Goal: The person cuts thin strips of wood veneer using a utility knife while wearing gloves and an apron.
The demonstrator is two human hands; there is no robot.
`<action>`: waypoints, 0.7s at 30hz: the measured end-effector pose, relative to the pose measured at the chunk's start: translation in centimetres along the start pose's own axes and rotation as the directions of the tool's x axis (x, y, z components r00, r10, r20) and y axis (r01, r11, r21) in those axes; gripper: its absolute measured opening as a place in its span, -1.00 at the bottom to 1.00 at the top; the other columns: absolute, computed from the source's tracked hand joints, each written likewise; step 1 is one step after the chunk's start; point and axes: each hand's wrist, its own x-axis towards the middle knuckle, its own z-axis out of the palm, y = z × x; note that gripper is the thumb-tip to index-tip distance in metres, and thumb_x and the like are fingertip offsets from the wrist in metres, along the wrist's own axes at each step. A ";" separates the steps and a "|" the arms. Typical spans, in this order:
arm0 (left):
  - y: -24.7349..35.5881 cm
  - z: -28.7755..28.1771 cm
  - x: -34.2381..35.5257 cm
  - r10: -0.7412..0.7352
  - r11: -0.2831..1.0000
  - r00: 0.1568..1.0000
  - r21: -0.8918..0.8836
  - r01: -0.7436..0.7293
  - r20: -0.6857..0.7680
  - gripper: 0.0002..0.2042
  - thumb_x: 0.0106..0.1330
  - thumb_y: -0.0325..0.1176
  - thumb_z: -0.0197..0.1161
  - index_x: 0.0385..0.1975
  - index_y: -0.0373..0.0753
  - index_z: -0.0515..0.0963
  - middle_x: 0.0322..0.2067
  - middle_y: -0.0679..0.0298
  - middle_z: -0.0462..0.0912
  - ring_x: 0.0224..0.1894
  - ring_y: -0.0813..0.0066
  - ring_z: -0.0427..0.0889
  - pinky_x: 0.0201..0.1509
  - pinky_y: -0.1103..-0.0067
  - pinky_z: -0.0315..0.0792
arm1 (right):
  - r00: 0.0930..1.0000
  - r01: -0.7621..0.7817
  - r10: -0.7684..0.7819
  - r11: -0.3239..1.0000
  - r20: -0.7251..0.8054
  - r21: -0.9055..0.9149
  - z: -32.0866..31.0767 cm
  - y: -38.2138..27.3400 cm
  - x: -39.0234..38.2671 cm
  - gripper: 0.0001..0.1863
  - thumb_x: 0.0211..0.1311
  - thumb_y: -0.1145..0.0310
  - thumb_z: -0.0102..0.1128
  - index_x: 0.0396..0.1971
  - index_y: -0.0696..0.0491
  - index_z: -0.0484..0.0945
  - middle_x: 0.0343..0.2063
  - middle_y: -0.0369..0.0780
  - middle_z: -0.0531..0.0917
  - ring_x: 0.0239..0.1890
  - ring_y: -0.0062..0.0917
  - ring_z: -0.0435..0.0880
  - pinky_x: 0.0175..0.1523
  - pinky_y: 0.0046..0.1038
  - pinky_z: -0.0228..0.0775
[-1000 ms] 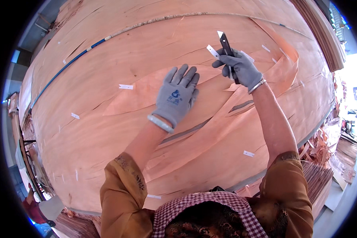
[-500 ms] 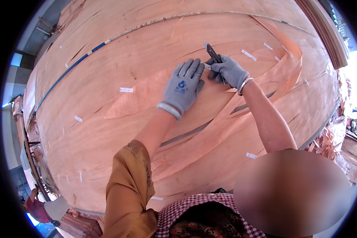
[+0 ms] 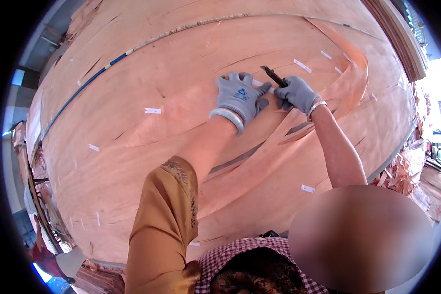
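A broad sheet of pinkish wood veneer [image 3: 191, 54] lies in front of me. My left hand [image 3: 241, 98], in a grey glove, presses on it with its fingers spread. Next to those fingers is a white strip of tape [image 3: 262, 85], partly hidden by the thumb. Just to the right, my gloved right hand [image 3: 299, 94] is closed round a dark utility knife [image 3: 273, 75], whose tip points up and to the left. Beneath both hands, a loose veneer strip [image 3: 252, 179] curves along a long dark gap [image 3: 240, 158] in the sheet.
A blue and pale cord [image 3: 85, 88] arcs across the far side of the sheet. Several white tape pieces [image 3: 153, 110] are stuck around it. Stacked boards [image 3: 397, 36] stand at the far right, veneer scraps [image 3: 399, 169] at the right edge. Another person [image 3: 46, 259] is at the lower left.
My left hand has moved slightly right, its fingers now more bent and spread. My right hand has shifted right and a little down with the knife, whose tip has tilted further left.
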 end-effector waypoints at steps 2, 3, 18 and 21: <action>0.5 -0.5 -0.1 -0.012 0.999 0.999 0.048 0.010 0.036 -0.60 0.29 0.09 0.02 0.15 0.42 0.39 0.01 0.20 0.43 0.03 0.21 0.38 0.01 0.28 0.25 | 0.998 0.056 -0.055 0.998 -0.032 0.037 0.4 0.6 -0.1 -0.82 0.18 0.41 0.15 -0.44 0.26 0.52 -0.63 -0.17 0.62 -0.64 -0.55 0.63 -0.53 -0.54 0.51; 0.6 -0.8 0.0 -0.018 0.997 0.998 0.072 0.014 0.053 -0.60 0.29 0.10 0.02 0.15 0.42 0.39 0.03 0.20 0.42 0.04 0.20 0.37 0.02 0.27 0.24 | 0.995 0.084 -0.081 0.995 -0.049 0.053 0.5 1.0 -0.3 -0.82 0.18 0.40 0.14 -0.44 0.24 0.52 -0.63 -0.18 0.62 -0.64 -0.55 0.63 -0.53 -0.54 0.50; -8.9 3.2 -0.8 -0.131 0.991 0.938 -0.057 0.119 -0.321 -0.50 0.25 -0.08 0.15 0.15 -0.16 0.41 0.23 0.27 0.35 0.32 0.28 0.22 0.37 0.33 0.06 | 0.944 0.316 -0.329 0.916 0.010 0.248 1.6 -6.4 4.3 -0.84 0.26 0.34 0.13 -0.31 0.13 0.46 -0.55 -0.24 0.62 -0.69 -0.70 0.48 -0.65 -0.69 0.10; -9.1 4.1 -0.8 -0.112 0.992 0.939 -0.096 0.085 -0.326 -0.54 0.26 -0.11 0.15 0.12 -0.18 0.45 0.20 0.24 0.39 0.30 0.28 0.25 0.36 0.34 0.09 | 0.960 0.252 -0.274 0.937 0.060 0.243 2.6 -7.2 7.2 -0.87 0.23 0.42 0.09 -0.28 0.15 0.46 -0.55 -0.21 0.62 -0.68 -0.67 0.49 -0.63 -0.65 0.20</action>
